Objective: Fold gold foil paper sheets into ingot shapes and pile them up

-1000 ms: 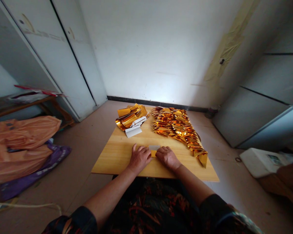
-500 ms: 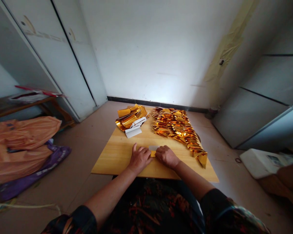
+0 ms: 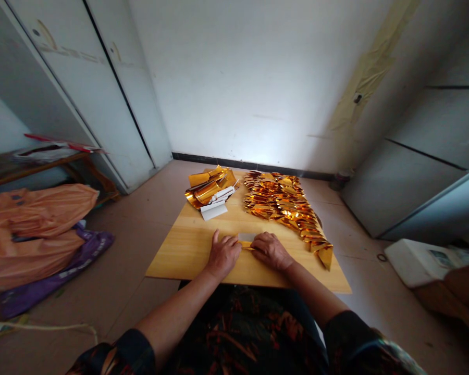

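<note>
Between my hands, at the near part of the wooden board, lies a small sheet of gold foil paper [image 3: 247,245] with a pale side showing along its far part. My left hand [image 3: 223,255] grips its left end, fingers together and thumb raised. On the right end, the curled fingers of my right hand [image 3: 271,251] press down; the fingertips of both hands are partly hidden. Beyond my left hand sits a loose pile of gold foil sheets [image 3: 211,187], some with white backs up. Farther right, rows of folded gold foil pieces [image 3: 285,203] overlap one another.
The wooden board [image 3: 172,258] stands close to my lap. Behind it is a white wall [image 3: 238,78]. A grey cabinet [image 3: 113,104] is on the left, near orange cloth [image 3: 39,234] and a purple bag [image 3: 62,281]. At right lies a white box [image 3: 418,263] on the floor.
My right hand has moved slightly right and its fingers lie flatter. The gold strip between my hands looks narrower, and more of the sheet's pale side shows.
</note>
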{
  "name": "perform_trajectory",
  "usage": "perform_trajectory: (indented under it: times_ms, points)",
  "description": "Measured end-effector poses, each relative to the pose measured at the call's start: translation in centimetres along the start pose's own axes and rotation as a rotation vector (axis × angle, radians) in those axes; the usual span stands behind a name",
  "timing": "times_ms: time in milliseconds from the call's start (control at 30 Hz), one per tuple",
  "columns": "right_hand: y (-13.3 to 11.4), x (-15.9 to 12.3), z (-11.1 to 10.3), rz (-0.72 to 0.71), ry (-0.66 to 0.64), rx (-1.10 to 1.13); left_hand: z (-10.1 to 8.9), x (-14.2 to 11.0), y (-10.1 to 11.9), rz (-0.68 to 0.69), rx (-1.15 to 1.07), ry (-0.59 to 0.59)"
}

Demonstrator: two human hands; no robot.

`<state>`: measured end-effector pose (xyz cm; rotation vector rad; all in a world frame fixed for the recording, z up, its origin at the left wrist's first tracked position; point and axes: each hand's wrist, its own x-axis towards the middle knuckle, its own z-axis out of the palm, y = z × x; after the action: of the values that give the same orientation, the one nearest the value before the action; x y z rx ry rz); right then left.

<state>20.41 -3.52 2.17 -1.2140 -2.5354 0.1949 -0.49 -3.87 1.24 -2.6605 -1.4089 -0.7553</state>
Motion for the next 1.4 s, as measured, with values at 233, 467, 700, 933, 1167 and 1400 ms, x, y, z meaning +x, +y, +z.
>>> perform_trajectory:
  times_ms: [233,467,700,933,1167,1400]
  points:
    - [0.4,-0.3,1.1,0.011,0.092,0.01,0.4,-0.3,-1.7,0.055,-0.04,-0.024]
    - [0.2,-0.3,1.2,-0.013,0.114,0.027,-0.3,0.1,-2.0,0.118,-0.029,-0.022]
    - [1.1,0.3,1.3,-0.004,0.098,0.113,-0.2,0.4,-2.3,0.224,-0.004,-0.092]
    - [2.1,0.3,1.4,-0.03,0.105,0.313,0.4,0.0,-2.6,0.217,-0.087,-0.117]
    - [2.0,0.3,1.5,-0.004,0.115,0.348,0.4,-0.2,-2.1,-0.006,-0.285,-0.126]
    - [2.1,0.2,1.8,-0.046,0.16,0.312,0.5,-0.2,-1.9,-0.016,-0.273,-0.111]
